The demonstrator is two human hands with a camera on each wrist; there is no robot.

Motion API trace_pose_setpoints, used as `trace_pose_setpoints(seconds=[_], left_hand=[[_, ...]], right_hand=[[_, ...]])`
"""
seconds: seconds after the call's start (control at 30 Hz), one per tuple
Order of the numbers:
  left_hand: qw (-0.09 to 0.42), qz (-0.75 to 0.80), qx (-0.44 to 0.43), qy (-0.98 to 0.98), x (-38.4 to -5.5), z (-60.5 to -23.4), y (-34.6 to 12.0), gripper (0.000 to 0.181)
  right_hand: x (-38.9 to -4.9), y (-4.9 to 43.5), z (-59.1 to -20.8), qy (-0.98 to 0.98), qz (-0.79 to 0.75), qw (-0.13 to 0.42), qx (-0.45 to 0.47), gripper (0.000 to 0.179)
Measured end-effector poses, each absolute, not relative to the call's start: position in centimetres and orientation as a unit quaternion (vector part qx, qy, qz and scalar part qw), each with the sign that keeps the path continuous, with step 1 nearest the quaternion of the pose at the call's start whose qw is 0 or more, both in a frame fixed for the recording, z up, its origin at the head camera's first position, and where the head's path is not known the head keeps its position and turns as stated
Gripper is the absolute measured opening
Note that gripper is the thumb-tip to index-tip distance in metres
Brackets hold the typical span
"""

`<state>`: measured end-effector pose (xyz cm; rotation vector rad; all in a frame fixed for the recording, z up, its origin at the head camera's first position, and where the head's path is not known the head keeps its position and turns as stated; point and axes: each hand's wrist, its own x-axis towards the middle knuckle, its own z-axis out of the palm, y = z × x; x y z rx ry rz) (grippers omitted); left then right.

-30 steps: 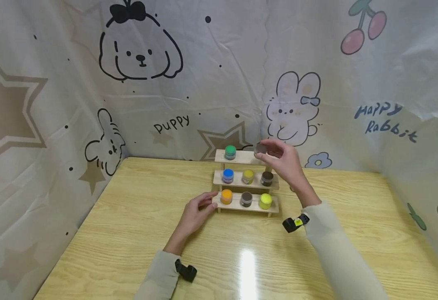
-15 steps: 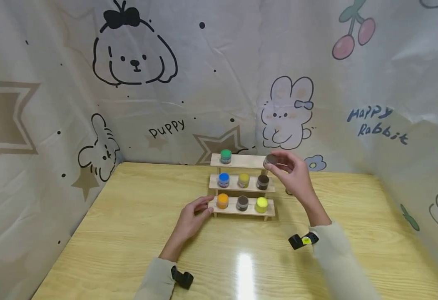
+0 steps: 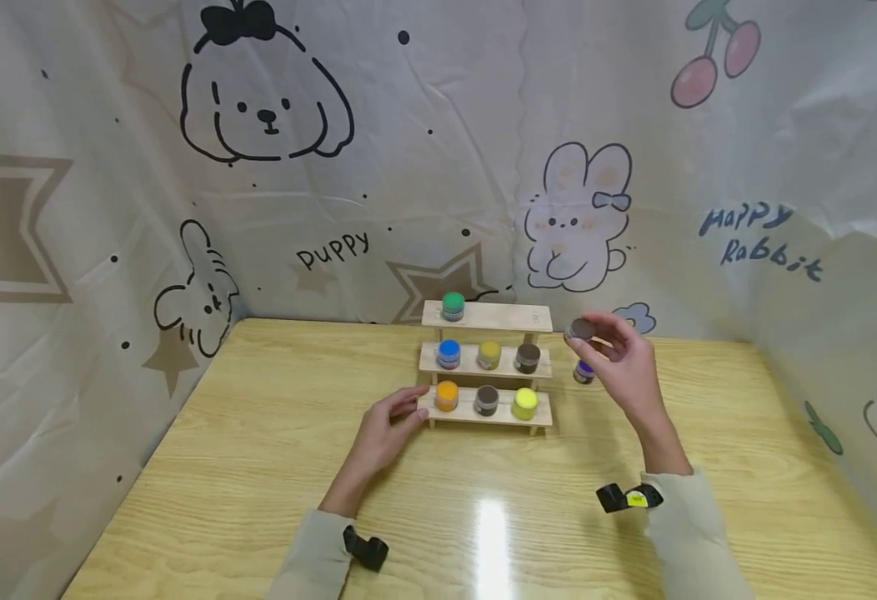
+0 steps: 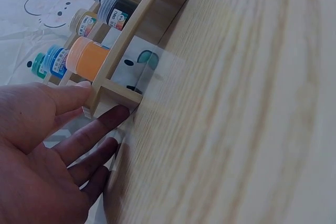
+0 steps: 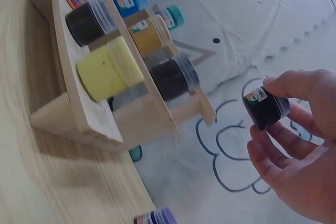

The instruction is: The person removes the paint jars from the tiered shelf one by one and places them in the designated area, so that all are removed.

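Note:
A three-step wooden display rack (image 3: 487, 317) holds small paint jars. At the left end of its lowest step, my left hand (image 3: 384, 429) pinches the board between thumb and index finger, the other fingers spread below (image 4: 97, 169). To the right of the rack, my right hand (image 3: 622, 367) holds a dark paint jar (image 5: 265, 109) in the air between thumb and fingers. A green jar (image 3: 453, 307) stands alone at the left of the top step. Blue (image 3: 449, 354), mustard (image 3: 488, 356) and dark jars fill the middle step; orange (image 3: 447, 396), dark and yellow (image 3: 524, 404) the lowest.
A purple-lidded jar (image 3: 584, 372) stands on the wooden table (image 3: 258, 467) right of the rack, below my right hand. A printed cloth (image 3: 438, 183) hangs behind the table and along both sides.
My right hand has carried the dark jar from above the right end of the top step out to the right, uncovering the purple-lidded jar. My left hand stays at the rack.

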<state>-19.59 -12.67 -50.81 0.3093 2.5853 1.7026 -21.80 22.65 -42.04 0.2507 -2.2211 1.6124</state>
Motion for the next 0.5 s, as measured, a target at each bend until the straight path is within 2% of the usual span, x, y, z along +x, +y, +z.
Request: trace_pose_setpoints(seconds=[0.5], left_hand=[[0.016,0.552,0.099,0.828,-19.6,-50.6,-12.6,0.038]], right_hand=[[-21.8,26.2,-44.9,-0.794,0.572,0.205,0.017,0.044]])
